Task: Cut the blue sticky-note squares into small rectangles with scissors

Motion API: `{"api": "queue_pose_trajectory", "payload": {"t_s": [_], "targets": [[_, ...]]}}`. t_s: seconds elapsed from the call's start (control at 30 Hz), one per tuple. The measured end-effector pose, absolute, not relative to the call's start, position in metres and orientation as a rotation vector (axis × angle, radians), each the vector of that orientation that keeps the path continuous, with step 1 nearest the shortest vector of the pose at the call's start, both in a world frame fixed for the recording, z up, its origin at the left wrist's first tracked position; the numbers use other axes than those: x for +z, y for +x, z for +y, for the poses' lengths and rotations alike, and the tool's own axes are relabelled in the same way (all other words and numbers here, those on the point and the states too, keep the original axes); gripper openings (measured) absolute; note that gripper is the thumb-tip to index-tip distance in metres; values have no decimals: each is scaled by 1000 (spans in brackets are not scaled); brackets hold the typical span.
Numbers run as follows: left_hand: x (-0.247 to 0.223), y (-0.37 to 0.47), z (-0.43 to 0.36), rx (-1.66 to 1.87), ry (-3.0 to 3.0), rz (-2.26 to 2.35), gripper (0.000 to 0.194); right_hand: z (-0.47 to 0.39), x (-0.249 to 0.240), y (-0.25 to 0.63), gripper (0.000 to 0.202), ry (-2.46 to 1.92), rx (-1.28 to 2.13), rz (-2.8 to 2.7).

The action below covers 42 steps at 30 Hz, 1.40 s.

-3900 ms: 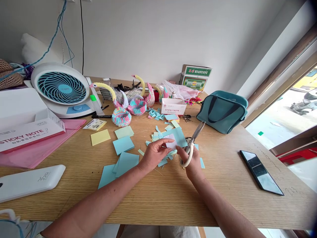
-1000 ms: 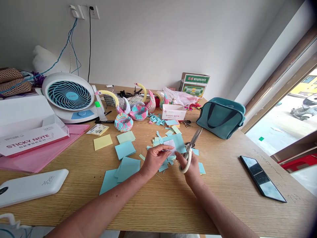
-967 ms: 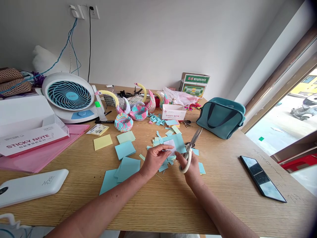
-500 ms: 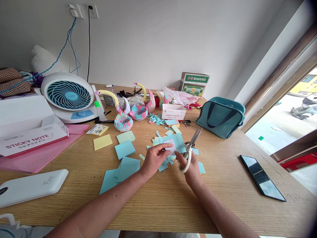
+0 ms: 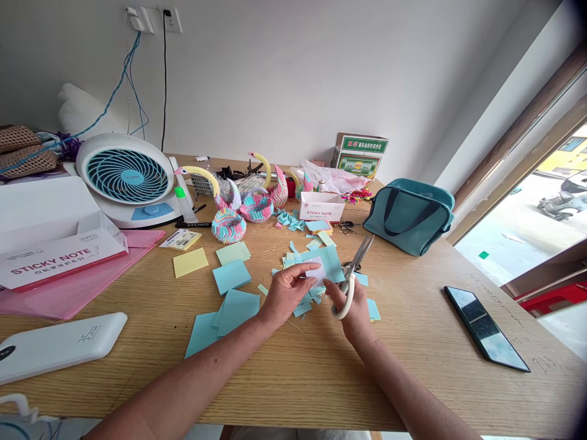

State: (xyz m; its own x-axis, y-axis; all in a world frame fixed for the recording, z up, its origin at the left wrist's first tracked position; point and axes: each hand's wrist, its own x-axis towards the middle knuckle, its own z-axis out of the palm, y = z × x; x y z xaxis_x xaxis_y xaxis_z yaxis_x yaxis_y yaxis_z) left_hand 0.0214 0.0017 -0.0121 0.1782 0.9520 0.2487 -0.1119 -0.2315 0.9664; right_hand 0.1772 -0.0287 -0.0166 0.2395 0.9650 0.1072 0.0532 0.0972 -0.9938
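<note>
Between the thumb and fingers of my left hand (image 5: 288, 294) is a small pale lilac paper piece (image 5: 314, 269). My right hand (image 5: 356, 315) holds white-handled scissors (image 5: 360, 256), their blades pointing up and away to the right. Its thumb and fingertip come close to the lower right edge of the paper; whether they touch it I cannot tell. Under both hands lie a blue sheet (image 5: 334, 261) and several cut blue paper strips (image 5: 302, 307). Left of my hands are blue sticky notes (image 5: 232, 277), larger blue sheets (image 5: 241, 313) and a yellow note (image 5: 190, 263).
Folded-paper swans (image 5: 229, 226) stand at the back beside a sticky note box (image 5: 321, 208). A fan (image 5: 131, 177), a larger open box (image 5: 59, 244) and a power bank (image 5: 64, 345) are on the left. On the right are a teal bag (image 5: 408, 217) and a phone (image 5: 486, 329).
</note>
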Motion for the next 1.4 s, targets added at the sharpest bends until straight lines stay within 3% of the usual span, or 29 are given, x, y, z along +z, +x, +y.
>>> {"api": "queue_pose_trajectory", "payload": {"t_s": [0.53, 0.83, 1.17, 1.4], "targets": [[-5, 3, 21, 1379, 1359, 940, 36, -32, 4, 196, 52, -1467, 876, -1543], [10, -8, 27, 1491, 1245, 995, 35, -36, 3, 208, 43, -1351, 1052, -1682], [11, -12, 29, 1515, 1176, 1012, 37, -37, 4, 206, 37, -1343, 973, -1817], [15, -13, 27, 1521, 1197, 981, 37, -44, 13, 204, 42, -1310, 1207, -1830]]}}
